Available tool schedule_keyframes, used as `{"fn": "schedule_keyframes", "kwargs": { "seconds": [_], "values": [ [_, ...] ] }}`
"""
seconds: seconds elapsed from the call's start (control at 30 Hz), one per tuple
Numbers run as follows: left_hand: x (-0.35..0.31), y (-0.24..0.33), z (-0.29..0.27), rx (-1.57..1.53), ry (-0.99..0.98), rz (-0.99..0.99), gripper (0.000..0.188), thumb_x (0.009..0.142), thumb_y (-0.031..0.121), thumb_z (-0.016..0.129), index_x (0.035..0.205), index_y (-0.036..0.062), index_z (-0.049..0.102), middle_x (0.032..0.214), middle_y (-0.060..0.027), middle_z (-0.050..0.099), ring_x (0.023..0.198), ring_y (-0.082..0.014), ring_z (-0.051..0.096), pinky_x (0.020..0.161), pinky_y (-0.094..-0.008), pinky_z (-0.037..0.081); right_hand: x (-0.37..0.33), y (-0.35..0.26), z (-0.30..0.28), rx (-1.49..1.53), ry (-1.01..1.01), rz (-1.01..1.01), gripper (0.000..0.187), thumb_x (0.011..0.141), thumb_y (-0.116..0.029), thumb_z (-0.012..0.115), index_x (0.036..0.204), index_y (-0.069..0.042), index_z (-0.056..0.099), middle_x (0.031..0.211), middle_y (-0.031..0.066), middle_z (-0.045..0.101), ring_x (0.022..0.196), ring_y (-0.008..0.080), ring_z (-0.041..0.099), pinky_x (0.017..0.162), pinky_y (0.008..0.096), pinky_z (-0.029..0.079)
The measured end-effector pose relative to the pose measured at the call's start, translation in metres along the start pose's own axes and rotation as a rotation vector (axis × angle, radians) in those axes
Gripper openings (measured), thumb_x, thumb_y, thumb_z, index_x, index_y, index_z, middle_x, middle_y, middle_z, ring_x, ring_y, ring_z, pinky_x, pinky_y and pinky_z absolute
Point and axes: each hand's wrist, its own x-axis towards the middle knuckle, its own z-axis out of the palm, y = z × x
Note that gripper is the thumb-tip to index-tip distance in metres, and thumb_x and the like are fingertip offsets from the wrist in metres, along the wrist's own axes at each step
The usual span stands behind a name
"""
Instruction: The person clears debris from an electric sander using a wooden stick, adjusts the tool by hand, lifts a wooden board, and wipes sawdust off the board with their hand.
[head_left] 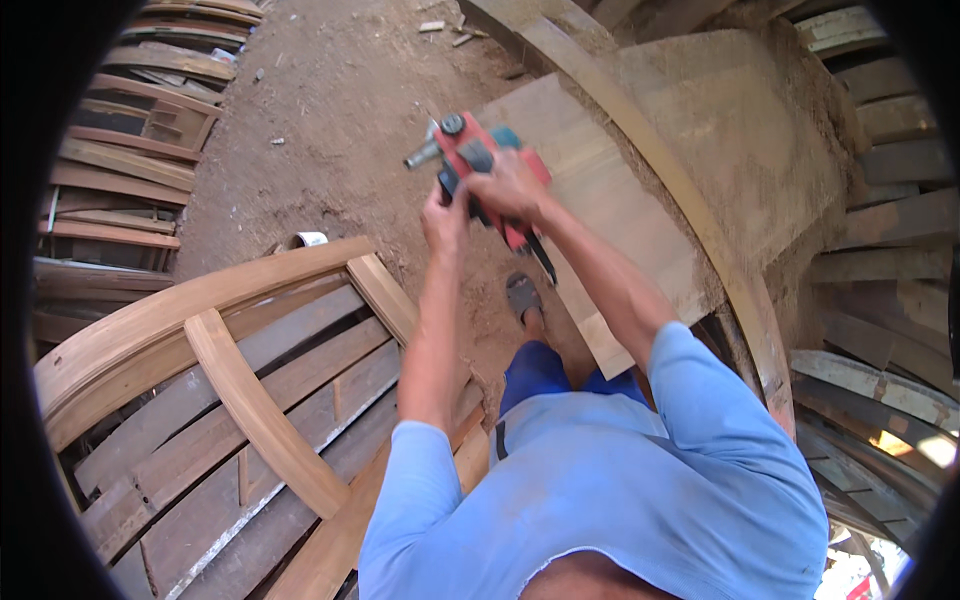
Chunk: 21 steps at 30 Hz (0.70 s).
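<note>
Power tool [472, 155], one, red body with grey, black and teal parts; located in front of the person, at the left edge of the table [600, 215], partly overlapping it in view; whether it touches the table cannot be told; a dark strip hangs from its near end, and the outline is slightly blurred.

Left hand [447, 215], bare; fingers bent round a black part on the tool's near left side; right hand [512, 188], bare; fingers closed over the upper body of the tool, exact spread partly hidden; both hands thus have hold of the same object.

Table, pale wooden top, to the right of the tool; curved wooden piece [655, 140], long, running across it; sawdust beside the curve.

Wooden frame [262, 415], arched, with crossbars, lower left; white object [312, 240], small, just beyond its arched edge; stacked wooden pieces [130, 147], far left; further lumber [905, 215], along the right; ground [330, 130], brown, strewn with small scraps; sandalled foot [522, 295], below the tool.
</note>
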Motion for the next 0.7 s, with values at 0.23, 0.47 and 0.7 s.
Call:
{"fn": "schedule_keyframes", "kwargs": {
  "seconds": [0.23,0.47,0.7],
  "values": [
    [-0.027,0.001,0.005,0.112,-0.017,0.04,0.037,0.096,0.022,0.075,0.124,-0.001,0.069,0.102,-0.0044,0.074,0.084,-0.0094,0.066,0.073,-0.0289,0.055,-0.032,-0.002,-0.006,0.098,0.051,0.122,0.04,0.071,-0.026,0.076,0.091,0.009,0.07,0.083,0.0253,0.073,0.078,0.0319,0.074,0.073,0.0414,0.057],
    [-0.166,-0.023,0.032,0.164,-0.005,0.023,0.036,0.096,0.019,0.073,0.125,-0.0008,0.067,0.1,-0.0075,0.074,0.086,-0.0116,0.067,0.076,-0.0312,0.056,-0.167,0.033,-0.015,0.119,0.051,0.124,0.04,0.076,-0.023,0.076,0.102,0.007,0.069,0.091,0.0229,0.074,0.086,0.0296,0.074,0.078,0.0405,0.057],
    [-0.308,-0.088,0.038,0.251,0.05,-0.038,0.048,0.091,0.023,0.078,0.132,0.0021,0.065,0.092,-0.0091,0.067,0.085,-0.0195,0.067,0.08,-0.0357,0.055,-0.313,0.044,-0.029,0.153,-0.016,0.267,0.041,0.083,-0.022,0.073,0.115,0.002,0.065,0.099,0.0237,0.072,0.096,0.0336,0.072,0.084,0.042,0.056]
  ]
}}
